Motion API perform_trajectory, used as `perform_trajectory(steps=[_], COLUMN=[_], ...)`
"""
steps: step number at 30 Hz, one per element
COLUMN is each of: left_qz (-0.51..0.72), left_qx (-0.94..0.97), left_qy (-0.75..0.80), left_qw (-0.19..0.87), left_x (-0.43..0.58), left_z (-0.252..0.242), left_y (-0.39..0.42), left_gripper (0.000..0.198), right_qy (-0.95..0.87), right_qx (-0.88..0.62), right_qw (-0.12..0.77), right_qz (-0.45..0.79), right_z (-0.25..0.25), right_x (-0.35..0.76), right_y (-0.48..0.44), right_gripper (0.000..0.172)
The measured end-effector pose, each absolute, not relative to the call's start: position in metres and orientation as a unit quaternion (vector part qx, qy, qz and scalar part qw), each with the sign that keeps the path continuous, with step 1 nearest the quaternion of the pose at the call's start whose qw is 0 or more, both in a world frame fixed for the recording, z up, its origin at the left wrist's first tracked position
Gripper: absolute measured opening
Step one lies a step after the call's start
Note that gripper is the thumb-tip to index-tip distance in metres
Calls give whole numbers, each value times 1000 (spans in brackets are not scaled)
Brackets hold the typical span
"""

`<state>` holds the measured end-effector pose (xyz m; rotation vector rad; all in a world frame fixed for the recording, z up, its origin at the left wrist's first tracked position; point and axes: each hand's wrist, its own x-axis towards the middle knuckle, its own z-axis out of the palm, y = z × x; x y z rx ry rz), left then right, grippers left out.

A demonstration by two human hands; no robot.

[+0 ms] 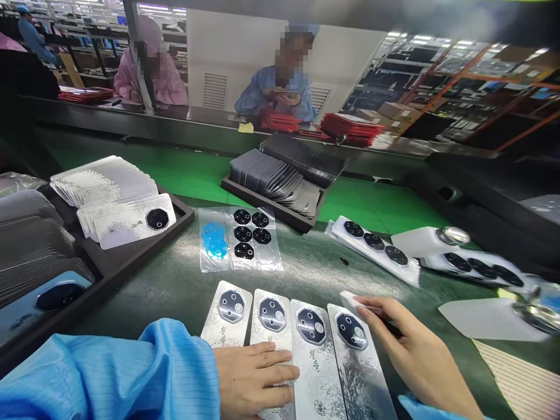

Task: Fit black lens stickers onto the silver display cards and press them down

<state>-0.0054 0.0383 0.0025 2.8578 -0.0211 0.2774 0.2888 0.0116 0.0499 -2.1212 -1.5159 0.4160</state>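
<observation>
Several silver phone back covers lie side by side in front of me, each with a dark octagonal camera plate near its top. My left hand rests flat, fingers a little apart, on the second cover from the left. The leftmost cover is partly behind it. The third cover lies just beyond my fingertips. By the rightmost cover, my right hand pinches a small white wipe near its camera plate. Something dark shows under the right fingers, too hidden to name.
At left, a black tray holds fanned silver covers. Behind, another tray holds dark panels. A clear sheet carries black and blue octagonal stickers. Strips of black stickers and metal-topped white bottles stand right. People sit beyond the bench.
</observation>
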Motion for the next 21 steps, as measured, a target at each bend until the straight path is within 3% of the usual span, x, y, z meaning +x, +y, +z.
perform_trajectory(steps=[7,14,17,21], left_qz=[88,23,7,27], left_qx=[993,973,956,948], left_qy=[6,163,257,301], left_qw=[82,161,141,103], left_x=[-14,-51,-60,-61], left_z=[21,29,26,25], left_y=[30,9,-2,-9], left_gripper=[52,88,104,98], right_qy=[-486,-481,-499,-508], right_qx=[-824,-825,-815,-808], right_qw=[261,292,290,299], right_qz=[131,52,48,28], right_z=[17,-10,-13,-11], right_x=[339,347,345,342], right_y=[-14,-6,-2,-2], right_gripper=[43,52,53,56])
